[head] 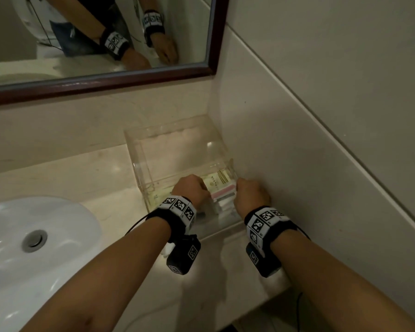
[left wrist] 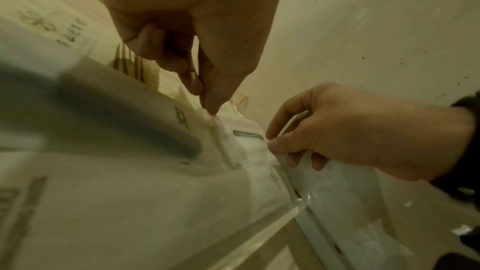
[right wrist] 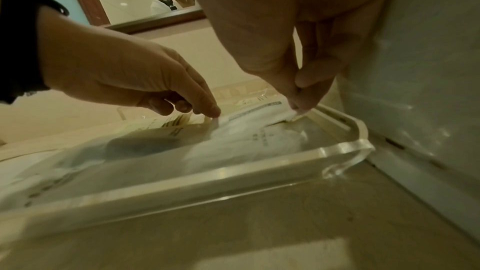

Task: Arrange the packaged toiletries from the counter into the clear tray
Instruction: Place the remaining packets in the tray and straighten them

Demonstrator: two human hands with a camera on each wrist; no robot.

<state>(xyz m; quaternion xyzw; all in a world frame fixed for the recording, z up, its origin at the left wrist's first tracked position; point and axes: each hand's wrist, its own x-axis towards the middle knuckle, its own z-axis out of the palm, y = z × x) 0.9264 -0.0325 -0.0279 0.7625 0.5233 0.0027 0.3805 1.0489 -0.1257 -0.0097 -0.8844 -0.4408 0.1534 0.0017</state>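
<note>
The clear tray (head: pixel 139 164) stands on the counter in the corner against the right wall. Several flat packets lie in its near end, among them a cream one with gold stripes (head: pixel 219 179) and a pink-edged one (head: pixel 222 190). A small white packet (left wrist: pixel 246 147) (right wrist: pixel 259 130) lies on top of them. My left hand (head: pixel 194 188) (left wrist: pixel 207 110) pinches its left corner. My right hand (head: pixel 248 191) (right wrist: pixel 296 108) pinches its right corner by the tray's wall-side rim. A translucent packet with a dark oblong item (right wrist: pixel 142 145) lies beside it to the left.
A white basin (head: pixel 34 236) is sunk into the beige counter (head: pixel 82 178) at the left. The framed mirror (head: pixel 106 77) hangs above. The tiled wall (head: pixel 321 140) runs close along the tray's right side. The tray's far half (head: pixel 177 144) holds nothing.
</note>
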